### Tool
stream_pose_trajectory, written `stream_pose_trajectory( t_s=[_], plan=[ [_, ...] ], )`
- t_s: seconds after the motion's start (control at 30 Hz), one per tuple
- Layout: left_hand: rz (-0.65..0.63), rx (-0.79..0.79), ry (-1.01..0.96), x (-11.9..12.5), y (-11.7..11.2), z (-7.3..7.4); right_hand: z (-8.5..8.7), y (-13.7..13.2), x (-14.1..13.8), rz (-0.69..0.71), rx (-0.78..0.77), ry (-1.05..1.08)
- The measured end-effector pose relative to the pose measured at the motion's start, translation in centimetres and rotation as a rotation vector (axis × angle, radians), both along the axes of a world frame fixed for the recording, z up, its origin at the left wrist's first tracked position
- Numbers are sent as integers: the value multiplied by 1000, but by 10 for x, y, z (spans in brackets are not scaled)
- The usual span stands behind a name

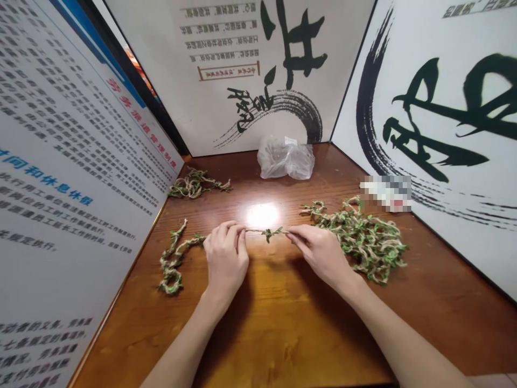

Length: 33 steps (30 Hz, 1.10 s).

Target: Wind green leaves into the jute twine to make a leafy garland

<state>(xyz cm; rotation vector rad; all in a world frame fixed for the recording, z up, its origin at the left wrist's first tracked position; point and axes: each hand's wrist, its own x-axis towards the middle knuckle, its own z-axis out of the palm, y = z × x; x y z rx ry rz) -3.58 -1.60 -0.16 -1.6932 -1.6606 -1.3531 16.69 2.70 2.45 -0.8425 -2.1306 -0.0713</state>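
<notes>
A thin twine with green leaves (272, 233) is stretched between my two hands above the table. My left hand (226, 250) is closed on it, and a leafy length of the same twine (172, 264) curls on the table to the left. My right hand (321, 249) pinches the twine between thumb and fingers. Just beyond that hand on the right lies a tangled heap of leafy twine (374, 242), partly hidden by the hand. The fingertips of both hands are partly covered.
A smaller bundle of leafy twine (196, 184) lies at the back left. A crumpled clear plastic bag (286, 159) sits near the back panel (242, 118). A blurred-out item (388, 192) is at the right. Printed panels enclose the wooden table (258, 334) on three sides.
</notes>
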Motion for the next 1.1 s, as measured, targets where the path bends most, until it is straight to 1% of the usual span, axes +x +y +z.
stream_pose_trajectory(
  t_s=[0.07, 0.17, 0.27, 0.37, 0.47, 0.57, 0.67, 0.73, 0.87, 0.97, 1.03, 1.1],
  plan=[
    [-57, -64, 41, 1, -1, 1, 0, -1, -1, 28, -22, 41],
    [-224, -122, 133, 3, -4, 3, 0, -3, -4, 53, -30, 72],
    [-357, -173, 128, 6, -8, 4, 1, -5, -5, 67, -24, 108],
    [-421, -168, 73, 7, -10, 6, 2, -8, -6, 95, -38, 134],
    [-454, -94, 71, 9, -11, 7, 3, -10, -8, 131, -53, 123],
    [-464, -39, 45, 9, -10, 7, 3, -11, -9, 116, -61, 89],
    [-464, -29, -51, 8, -8, 6, 3, -11, -8, 74, -28, 68],
    [-487, -56, -156, 7, -8, 5, 4, -11, -7, 56, -5, 48],
    [-596, -148, -457, 7, -8, 10, 6, -9, -4, 43, -21, 10],
    [-670, -163, -650, 6, -7, 13, 8, -7, -1, 74, 1, -1],
    [-681, -163, -692, 5, -6, 14, 8, -5, 2, 89, 26, 11],
    [-670, -181, -689, 5, -6, 14, 8, -3, 3, 82, 33, 37]
  ],
)
